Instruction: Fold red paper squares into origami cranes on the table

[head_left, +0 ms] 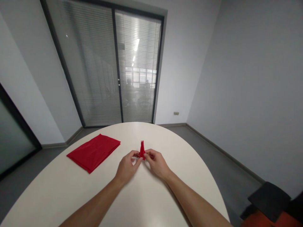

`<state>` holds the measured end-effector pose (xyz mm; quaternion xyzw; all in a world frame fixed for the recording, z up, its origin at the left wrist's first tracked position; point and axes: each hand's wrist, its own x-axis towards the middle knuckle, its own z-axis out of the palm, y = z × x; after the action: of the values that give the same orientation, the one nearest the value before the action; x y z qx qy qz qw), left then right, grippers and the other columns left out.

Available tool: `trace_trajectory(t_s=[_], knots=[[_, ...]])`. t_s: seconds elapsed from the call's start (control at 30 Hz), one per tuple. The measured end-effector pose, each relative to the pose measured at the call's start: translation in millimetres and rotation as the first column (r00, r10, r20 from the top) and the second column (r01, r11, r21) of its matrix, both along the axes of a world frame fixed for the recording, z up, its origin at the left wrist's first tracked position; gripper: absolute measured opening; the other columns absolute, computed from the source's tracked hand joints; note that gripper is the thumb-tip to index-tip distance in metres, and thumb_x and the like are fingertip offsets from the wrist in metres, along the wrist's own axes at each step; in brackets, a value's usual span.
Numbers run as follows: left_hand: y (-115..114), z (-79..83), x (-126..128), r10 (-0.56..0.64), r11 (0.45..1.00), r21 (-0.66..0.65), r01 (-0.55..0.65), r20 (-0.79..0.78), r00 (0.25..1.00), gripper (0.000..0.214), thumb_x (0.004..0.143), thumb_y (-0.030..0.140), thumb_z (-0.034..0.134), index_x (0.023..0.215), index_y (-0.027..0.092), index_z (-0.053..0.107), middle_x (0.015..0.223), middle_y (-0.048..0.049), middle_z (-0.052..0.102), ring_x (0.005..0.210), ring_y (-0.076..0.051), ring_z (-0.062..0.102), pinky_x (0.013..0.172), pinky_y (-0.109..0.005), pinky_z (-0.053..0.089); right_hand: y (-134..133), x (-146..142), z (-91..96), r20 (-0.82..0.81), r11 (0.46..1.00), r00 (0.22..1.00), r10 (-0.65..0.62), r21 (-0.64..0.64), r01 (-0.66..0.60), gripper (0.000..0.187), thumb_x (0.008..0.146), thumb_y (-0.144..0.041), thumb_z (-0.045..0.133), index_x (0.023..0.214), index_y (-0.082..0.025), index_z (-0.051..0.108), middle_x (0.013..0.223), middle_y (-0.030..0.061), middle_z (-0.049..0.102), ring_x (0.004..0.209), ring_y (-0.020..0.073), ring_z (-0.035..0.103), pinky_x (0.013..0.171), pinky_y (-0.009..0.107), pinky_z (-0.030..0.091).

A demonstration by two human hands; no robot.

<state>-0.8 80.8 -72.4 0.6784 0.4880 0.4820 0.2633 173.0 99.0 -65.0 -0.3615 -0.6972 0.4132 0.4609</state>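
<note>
A small piece of folded red paper [142, 150] stands upright between my two hands, narrow with a jagged, pointed top. My left hand [127, 166] pinches its lower left side between thumb and fingers. From the right, my right hand [156, 162] grips the lower right side in the same way. The fingertips cover part of the paper's lower edges. To the left of my hands, a larger flat stack of red sheets [94, 152], paper or thin cloth, lies on the table, its layers showing along the right edge.
The round white table [146, 201] fills the lower view. Beyond it are a glass door with blinds [138, 69] and a plain wall [248, 78]. A dark and orange chair [270, 200] stands at the lower right, beside the table.
</note>
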Motion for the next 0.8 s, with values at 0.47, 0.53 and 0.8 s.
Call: trace_trajectory(t_s=[0.47, 0.53, 0.8], knots=[[3.7, 0.0, 0.3, -0.106, 0.994, -0.018, 0.109, 0.121, 0.987, 0.021, 0.09, 0.032, 0.056, 0.1, 0.017, 0.067, 0.104, -0.0092, 0.075, 0.095, -0.022, 0.069, 0.092, -0.035, 0.051, 3.5, 2.8, -3.5, -0.018, 1.0, 1.0, -0.013, 0.011, 0.014, 0.024, 0.093, -0.039, 0.058, 0.099, -0.018, 0.068, 0.093, 0.0062, 0.072, 0.084, 0.0191, 0.065, 0.081, 0.032, 0.049], [4.6, -0.8, 0.1, -0.113, 0.993, -0.018, 0.117, 0.141, 0.984, 0.021, 0.09, 0.032, 0.057, 0.101, 0.017, 0.067, 0.104, -0.009, 0.075, 0.096, -0.022, 0.069, 0.092, -0.035, 0.051, 4.0, 2.2, -2.8, -0.037, 1.0, 0.999, -0.021, 0.001, 0.021, 0.023, 0.091, -0.038, 0.06, 0.097, -0.017, 0.068, 0.094, 0.0066, 0.072, 0.085, 0.0193, 0.065, 0.081, 0.033, 0.049], [6.3, -0.2, -0.4, -0.118, 0.993, 0.012, 0.118, 0.195, 0.974, 0.02, 0.088, 0.029, 0.058, 0.102, 0.017, 0.066, 0.105, -0.0088, 0.073, 0.096, -0.021, 0.068, 0.092, -0.034, 0.052, 6.5, 2.9, -3.4, -0.109, 0.997, 0.993, 0.035, -0.07, -0.043, 0.024, 0.088, -0.038, 0.065, 0.099, -0.017, 0.069, 0.097, 0.0065, 0.073, 0.084, 0.0189, 0.065, 0.083, 0.034, 0.048]])
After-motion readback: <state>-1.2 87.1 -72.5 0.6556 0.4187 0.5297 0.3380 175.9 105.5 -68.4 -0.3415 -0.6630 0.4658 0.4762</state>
